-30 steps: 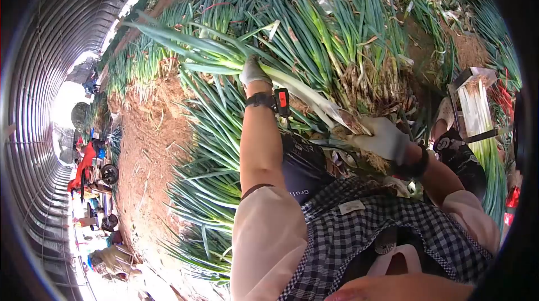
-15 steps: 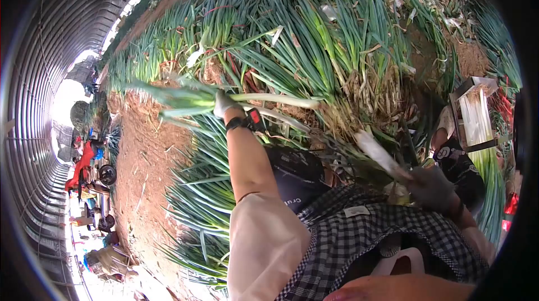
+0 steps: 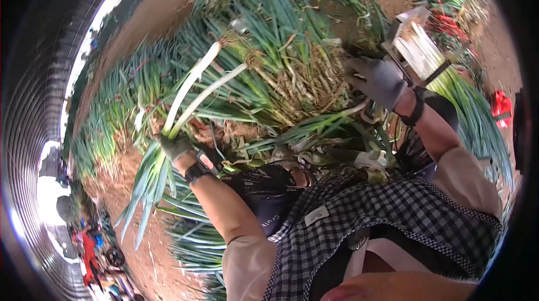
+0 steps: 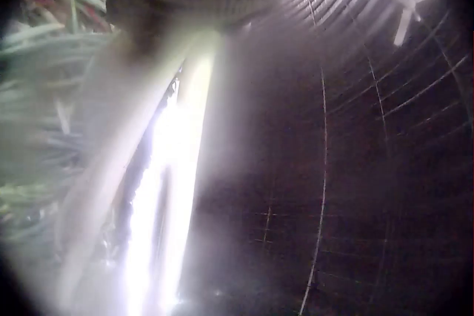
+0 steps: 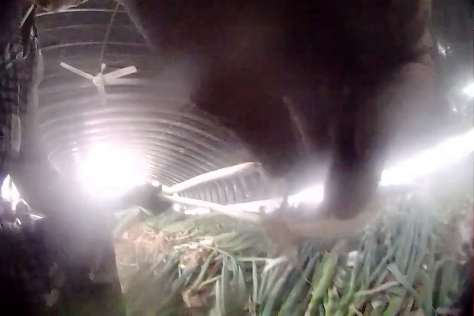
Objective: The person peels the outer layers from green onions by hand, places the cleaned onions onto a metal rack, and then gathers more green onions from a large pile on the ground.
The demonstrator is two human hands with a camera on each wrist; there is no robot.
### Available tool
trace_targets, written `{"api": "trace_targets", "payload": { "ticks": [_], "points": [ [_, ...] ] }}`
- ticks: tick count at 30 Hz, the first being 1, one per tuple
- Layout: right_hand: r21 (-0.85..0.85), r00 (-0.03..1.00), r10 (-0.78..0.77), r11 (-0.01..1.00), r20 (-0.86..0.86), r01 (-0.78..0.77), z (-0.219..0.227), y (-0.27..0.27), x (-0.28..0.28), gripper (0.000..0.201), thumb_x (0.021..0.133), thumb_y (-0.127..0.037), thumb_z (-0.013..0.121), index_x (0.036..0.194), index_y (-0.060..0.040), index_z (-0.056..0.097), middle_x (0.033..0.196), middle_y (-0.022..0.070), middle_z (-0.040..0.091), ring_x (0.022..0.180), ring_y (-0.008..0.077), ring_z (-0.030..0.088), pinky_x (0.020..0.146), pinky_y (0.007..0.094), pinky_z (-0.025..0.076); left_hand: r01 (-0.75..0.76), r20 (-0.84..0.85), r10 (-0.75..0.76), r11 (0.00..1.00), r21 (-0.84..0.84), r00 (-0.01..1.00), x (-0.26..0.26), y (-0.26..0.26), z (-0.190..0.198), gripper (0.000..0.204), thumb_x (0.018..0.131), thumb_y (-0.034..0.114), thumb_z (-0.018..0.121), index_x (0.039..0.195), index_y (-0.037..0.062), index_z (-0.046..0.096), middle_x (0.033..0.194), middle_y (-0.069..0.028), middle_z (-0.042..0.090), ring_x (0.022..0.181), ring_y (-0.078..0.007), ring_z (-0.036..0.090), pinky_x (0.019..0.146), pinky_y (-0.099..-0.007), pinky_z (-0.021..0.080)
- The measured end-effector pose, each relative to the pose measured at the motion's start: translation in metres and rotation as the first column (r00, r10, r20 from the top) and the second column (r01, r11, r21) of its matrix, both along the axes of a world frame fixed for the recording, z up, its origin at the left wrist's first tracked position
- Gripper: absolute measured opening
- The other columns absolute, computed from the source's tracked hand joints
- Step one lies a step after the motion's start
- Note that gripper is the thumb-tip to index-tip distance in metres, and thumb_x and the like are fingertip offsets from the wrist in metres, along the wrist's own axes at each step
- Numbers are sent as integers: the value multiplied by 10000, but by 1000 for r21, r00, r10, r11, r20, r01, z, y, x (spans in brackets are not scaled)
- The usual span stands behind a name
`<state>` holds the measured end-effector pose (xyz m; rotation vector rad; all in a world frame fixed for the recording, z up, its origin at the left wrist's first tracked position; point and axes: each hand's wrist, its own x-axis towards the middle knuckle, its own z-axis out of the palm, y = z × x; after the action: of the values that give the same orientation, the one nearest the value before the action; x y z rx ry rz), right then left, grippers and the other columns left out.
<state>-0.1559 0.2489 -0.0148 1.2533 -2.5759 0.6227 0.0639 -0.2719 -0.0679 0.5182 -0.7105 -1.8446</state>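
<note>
"Holding anything, that one rack [image 3: 411, 14]?"

"A bundle [image 3: 424, 51], white ends inside it, green leaves spilling out, a dark strap [image 3: 443, 71] across. Too many stalks to count."

"What's around it?"

"Red strings [image 3: 448, 24] behind, one red bag [image 3: 501, 107] to the side. A big pile [image 3: 303, 71] lies beyond the arms, and pale peelings [image 3: 373, 160] sit between them, by the checked apron [image 3: 359, 205]."

"And the leeks [image 3: 193, 79]?"

"Two, in the gloved left hand [image 3: 177, 148], fingers wrapped round them near the leaves, roots pointing up in front of the pile."

"The right hand [image 3: 377, 81]?"

"Gloved too, fingers loose and spread near the pile's roots. Whether they touch, I can't tell."
</note>
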Motion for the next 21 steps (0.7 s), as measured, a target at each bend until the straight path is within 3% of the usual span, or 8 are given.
{"api": "trace_targets", "payload": {
  "ticks": [6,9,12,14,16,17,20,21],
  "points": [
    [-134,962,235,967,139,-216,25,-31,22,245,797,-276,682,943,-82,645,836,113,657,727,282,645,651,368,515,493,-329,-468,870,-8,820,-37,34,21,428,878,371,614,1111,12,617,1111,-120,655,1036,-247,615,920,-404,513],
    [-227,951,304,931,49,-286,32,-45,35,238,803,-301,674,918,-94,651,812,96,660,690,274,645,626,362,514,349,-236,-333,937,28,913,-68,82,48,398,855,400,617,1061,59,637,1059,-100,672,933,-207,648,706,-289,552],
    [-223,960,231,956,159,-193,47,-59,41,235,810,-318,665,904,-103,653,789,81,662,663,261,648,595,351,509,300,-198,-289,953,30,937,-86,119,67,398,865,403,606,1061,58,635,1068,-100,668,935,-197,647,683,-262,546],
    [-340,926,277,923,256,-182,53,-63,41,241,807,-331,664,919,-118,664,804,84,666,706,282,648,636,369,508,337,-149,-334,941,-2,931,-89,123,66,434,874,427,591,1086,50,630,1073,-105,665,941,-193,647,707,-272,551],
    [-314,915,252,938,316,-150,48,-70,39,312,795,-355,674,993,-116,647,810,97,670,744,293,651,668,380,505,598,-219,-604,795,-101,766,-93,116,63,484,872,440,593,1100,14,622,1093,-109,662,980,-229,633,860,-341,537],
    [-289,896,246,947,370,-141,45,-73,37,392,783,-379,684,1067,-114,630,817,111,675,781,304,654,701,391,501,360,-139,-352,933,32,926,-103,133,66,505,852,458,614,1093,15,627,1072,-105,668,956,-215,642,810,-300,555],
    [-240,731,202,969,652,-54,43,-85,28,632,750,-430,707,1241,-78,520,945,159,671,885,311,650,785,407,493,643,8,-645,761,-83,764,-110,134,52,488,847,494,612,1010,35,639,900,-64,674,675,-138,605,500,-234,494],
    [-251,733,193,967,653,-31,34,-92,23,632,750,-430,707,1241,-78,520,945,159,671,885,311,650,785,407,493,448,146,-448,893,38,882,-122,157,57,468,877,499,572,990,49,635,834,-48,657,577,-120,553,428,-227,430]
  ]
}}
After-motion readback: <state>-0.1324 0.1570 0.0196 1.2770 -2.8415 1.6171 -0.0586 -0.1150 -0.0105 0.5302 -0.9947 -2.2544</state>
